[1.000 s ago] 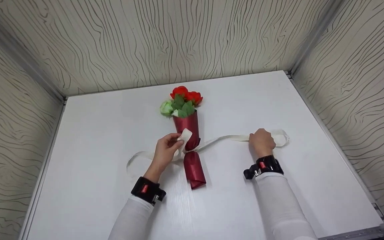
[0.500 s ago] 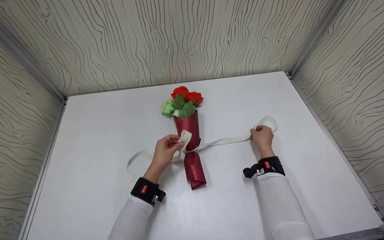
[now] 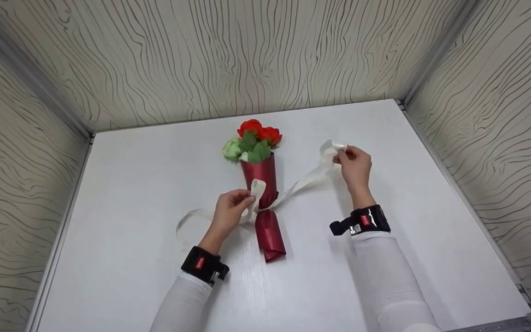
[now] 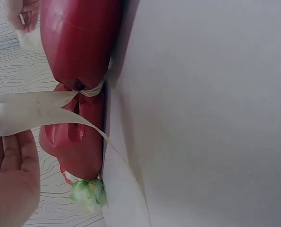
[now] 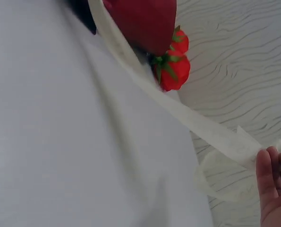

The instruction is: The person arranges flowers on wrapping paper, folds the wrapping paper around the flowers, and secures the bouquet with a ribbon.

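A bouquet in dark red wrapping [image 3: 270, 235] lies on the white table, with two red flowers [image 3: 250, 126] and a pale green one [image 3: 232, 149] at its far end. A cream ribbon [image 4: 90, 90] cinches the wrapping at its waist. My left hand [image 3: 229, 210] pinches a loop of this ribbon just left of the waist; a tail of it curls on the table further left. My right hand [image 3: 356, 167] pinches the ribbon's other length, raised to the right of the bouquet. In the right wrist view that ribbon [image 5: 192, 120] runs from the wrapping to the fingertips [image 5: 265, 163].
The white table [image 3: 136, 184] meets wood-patterned panels [image 3: 228, 60] at the back and both sides. Metal rails [image 3: 473, 207] run along its side edges. Black camera straps [image 3: 370, 219] sit on both wrists.
My right hand has lifted the ribbon and moved away from me and slightly left, and its ribbon length now slants upward. The left hand has stayed nearly still with its loop.
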{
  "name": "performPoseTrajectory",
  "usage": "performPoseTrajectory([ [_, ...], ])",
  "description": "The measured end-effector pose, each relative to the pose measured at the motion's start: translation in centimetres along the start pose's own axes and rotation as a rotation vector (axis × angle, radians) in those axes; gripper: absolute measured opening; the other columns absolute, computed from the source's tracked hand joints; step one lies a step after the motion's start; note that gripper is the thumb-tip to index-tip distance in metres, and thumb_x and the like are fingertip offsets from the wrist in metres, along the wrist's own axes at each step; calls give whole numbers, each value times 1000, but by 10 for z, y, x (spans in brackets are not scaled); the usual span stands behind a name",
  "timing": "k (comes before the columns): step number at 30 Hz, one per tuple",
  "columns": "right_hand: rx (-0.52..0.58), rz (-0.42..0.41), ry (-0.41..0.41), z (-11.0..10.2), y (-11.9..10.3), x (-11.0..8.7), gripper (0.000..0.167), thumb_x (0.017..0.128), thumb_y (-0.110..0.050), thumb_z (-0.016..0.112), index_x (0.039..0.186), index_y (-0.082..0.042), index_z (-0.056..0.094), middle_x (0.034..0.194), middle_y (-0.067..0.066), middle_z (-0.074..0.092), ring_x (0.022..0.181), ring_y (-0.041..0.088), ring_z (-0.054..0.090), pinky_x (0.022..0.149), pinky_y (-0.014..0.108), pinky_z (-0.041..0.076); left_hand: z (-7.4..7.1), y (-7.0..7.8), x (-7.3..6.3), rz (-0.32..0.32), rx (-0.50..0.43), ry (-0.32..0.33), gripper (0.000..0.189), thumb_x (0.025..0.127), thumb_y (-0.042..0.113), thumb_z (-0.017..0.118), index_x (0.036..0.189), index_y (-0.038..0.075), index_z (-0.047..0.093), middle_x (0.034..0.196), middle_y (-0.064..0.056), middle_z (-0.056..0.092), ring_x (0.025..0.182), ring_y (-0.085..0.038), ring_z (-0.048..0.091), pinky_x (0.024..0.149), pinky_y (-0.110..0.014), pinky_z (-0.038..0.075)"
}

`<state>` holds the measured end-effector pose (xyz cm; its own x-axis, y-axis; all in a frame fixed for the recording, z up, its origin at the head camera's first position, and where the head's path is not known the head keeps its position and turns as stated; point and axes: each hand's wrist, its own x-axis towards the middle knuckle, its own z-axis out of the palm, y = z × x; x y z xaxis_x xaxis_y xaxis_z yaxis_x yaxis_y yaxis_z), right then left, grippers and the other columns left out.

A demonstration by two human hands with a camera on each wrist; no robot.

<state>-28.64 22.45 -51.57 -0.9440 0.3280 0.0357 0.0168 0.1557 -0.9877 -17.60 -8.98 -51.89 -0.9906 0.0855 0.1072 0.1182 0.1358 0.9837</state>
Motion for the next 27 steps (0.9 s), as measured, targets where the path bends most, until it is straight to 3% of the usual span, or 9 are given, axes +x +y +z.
performPoseTrajectory([
  [6,10,-279,-128,31,-41,-8,14,92,3,62,103,9,68,95,18,63,79,17,67,75,29,56,2,5,-2,51,47,-14,12,90,-3,67,94,-14,68,87,-20,69,76,-16,60,68,-20,48],
  [10,10,-420,-243,55,-67,-15,11,90,4,64,98,7,71,94,13,62,82,19,66,74,28,56,4,6,-3,91,100,-35,11,90,-4,66,94,-14,69,87,-21,69,77,-22,63,67,-20,48],
  [13,3,-496,-332,75,-81,-20,10,90,4,64,97,6,72,93,10,62,80,19,67,74,29,57,6,-8,0,105,124,-42,10,90,-2,67,94,-11,70,88,-19,70,78,-25,65,68,-21,48],
  [17,-18,-557,-455,103,-95,-27,10,91,3,63,97,6,72,92,11,62,78,18,68,72,30,57,6,-31,5,119,139,-43,11,91,4,69,94,-5,72,87,-12,71,77,-19,65,67,-23,49],
  [27,-219,-552,-681,160,-96,-44,15,93,-2,65,105,1,73,98,7,64,84,12,65,79,25,54,7,-36,2,121,150,-59,10,91,8,69,93,-2,73,83,-6,70,74,-12,61,68,-24,50],
])
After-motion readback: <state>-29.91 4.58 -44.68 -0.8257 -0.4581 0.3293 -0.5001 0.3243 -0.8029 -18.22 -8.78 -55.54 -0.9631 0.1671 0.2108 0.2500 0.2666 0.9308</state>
